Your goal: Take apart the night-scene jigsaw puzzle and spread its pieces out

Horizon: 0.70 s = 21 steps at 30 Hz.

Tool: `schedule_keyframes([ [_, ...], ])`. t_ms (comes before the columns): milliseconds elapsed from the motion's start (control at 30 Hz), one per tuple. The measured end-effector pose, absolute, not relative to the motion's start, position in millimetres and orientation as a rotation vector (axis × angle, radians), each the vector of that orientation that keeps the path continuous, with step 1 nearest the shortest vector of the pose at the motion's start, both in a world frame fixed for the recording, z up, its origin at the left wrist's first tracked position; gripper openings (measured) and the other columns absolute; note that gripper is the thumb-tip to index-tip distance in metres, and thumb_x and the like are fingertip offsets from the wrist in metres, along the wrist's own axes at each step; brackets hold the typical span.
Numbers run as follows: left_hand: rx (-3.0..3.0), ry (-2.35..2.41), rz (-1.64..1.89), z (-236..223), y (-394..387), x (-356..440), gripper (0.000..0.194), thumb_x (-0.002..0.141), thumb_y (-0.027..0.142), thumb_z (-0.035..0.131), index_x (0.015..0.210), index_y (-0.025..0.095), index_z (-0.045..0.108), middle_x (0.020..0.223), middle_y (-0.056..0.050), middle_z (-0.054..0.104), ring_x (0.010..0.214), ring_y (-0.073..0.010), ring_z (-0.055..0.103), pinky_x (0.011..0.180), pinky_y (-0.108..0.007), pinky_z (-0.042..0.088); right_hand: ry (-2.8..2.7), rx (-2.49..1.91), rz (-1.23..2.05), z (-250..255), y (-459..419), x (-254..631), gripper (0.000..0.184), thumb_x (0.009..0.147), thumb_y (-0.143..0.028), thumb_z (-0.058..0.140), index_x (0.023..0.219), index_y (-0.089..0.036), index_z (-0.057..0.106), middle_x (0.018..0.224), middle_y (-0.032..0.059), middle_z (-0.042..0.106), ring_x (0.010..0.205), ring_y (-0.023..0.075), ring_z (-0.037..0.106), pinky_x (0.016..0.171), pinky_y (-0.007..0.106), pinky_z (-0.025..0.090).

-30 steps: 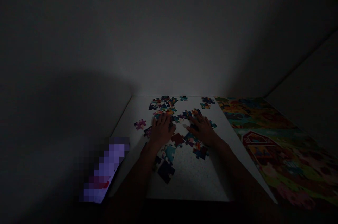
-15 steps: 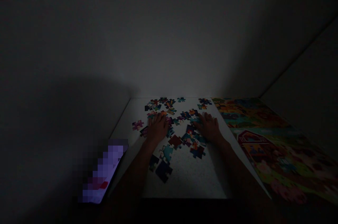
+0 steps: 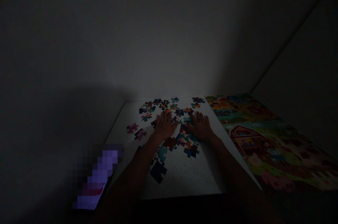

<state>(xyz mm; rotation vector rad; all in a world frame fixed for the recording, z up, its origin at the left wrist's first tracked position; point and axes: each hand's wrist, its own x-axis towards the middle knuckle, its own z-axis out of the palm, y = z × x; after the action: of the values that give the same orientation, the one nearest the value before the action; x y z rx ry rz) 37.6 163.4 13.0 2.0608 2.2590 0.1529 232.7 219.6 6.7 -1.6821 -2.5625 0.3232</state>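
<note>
both hands lie flat and palm down among the pieces (image 3: 183,136), which are scattered over the white counter (image 3: 195,178). the left hand (image 3: 165,127) has its grip apart, fingers spread over some pieces; the right hand (image 3: 202,128) has its grip apart too, fingertips by a teal one. a brown piece (image 3: 170,143) lies between the forearms, and a dark piece (image 3: 158,172) sits nearest the person. two pink pieces (image 3: 132,128) are left of the left hand. right of the counter are colorful pictures (image 3: 274,146) (one shows a red barn). at the left, a purple glowing thing (image 3: 105,164) is blurred out.
</note>
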Motion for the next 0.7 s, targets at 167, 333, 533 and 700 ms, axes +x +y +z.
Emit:
schedule_keyframes([
  [167, 2.071, 2.201, 0.129, 17.9, 175.1, 43.3, 0.071, 0.1, 0.055, 0.027, 0.155, 0.01, 0.028, 0.165, -0.017, 0.017, 0.153, -0.031, 0.011, 0.124, -0.052, 0.007, -2.579, -1.649, 0.316, 7.4, 214.8, 229.1, 0.09, 0.093, -0.073, 0.031, 0.158, -0.01, 0.025, 0.163, 0.0223, 0.02, 0.153, 0.0356, 0.01, 0.122, 0.055, 0.003],
  [333, 2.079, 2.135, 0.169, 39.3, 151.9, 32.2, 0.063, 0.102, 0.052, 0.025, 0.156, 0.02, 0.027, 0.166, -0.01, 0.017, 0.153, -0.0275, 0.011, 0.123, -0.053, 0.012, -2.559, -1.649, 0.32, 8.0, 215.6, 231.4, 0.085, 0.095, -0.072, 0.025, 0.158, -0.015, 0.026, 0.164, 0.0195, 0.021, 0.153, 0.0346, 0.012, 0.121, 0.057, 0.005],
  [533, 2.101, 2.237, 0.338, 20.8, 38.9, 6.1, 0.052, 0.104, 0.045, 0.029, 0.148, 0.022, 0.044, 0.159, -0.011, 0.037, 0.15, -0.027, 0.028, 0.121, -0.057, 0.019, -2.544, -1.625, 0.284, 2.2, 219.8, 234.6, 0.079, 0.096, -0.069, 0.025, 0.156, -0.017, 0.032, 0.162, 0.0193, 0.027, 0.152, 0.0342, 0.018, 0.12, 0.056, 0.012],
  [700, 2.181, 2.388, 0.349, -1.4, -17.2, 3.8, 0.054, 0.102, 0.046, 0.037, 0.147, 0.018, 0.046, 0.157, -0.015, 0.039, 0.148, -0.0282, 0.032, 0.12, -0.055, 0.026, -2.544, -1.617, 0.237, -0.1, 220.2, 235.0, 0.07, 0.099, -0.061, 0.028, 0.155, -0.019, 0.033, 0.162, 0.0186, 0.028, 0.151, 0.0342, 0.022, 0.119, 0.057, 0.015],
])
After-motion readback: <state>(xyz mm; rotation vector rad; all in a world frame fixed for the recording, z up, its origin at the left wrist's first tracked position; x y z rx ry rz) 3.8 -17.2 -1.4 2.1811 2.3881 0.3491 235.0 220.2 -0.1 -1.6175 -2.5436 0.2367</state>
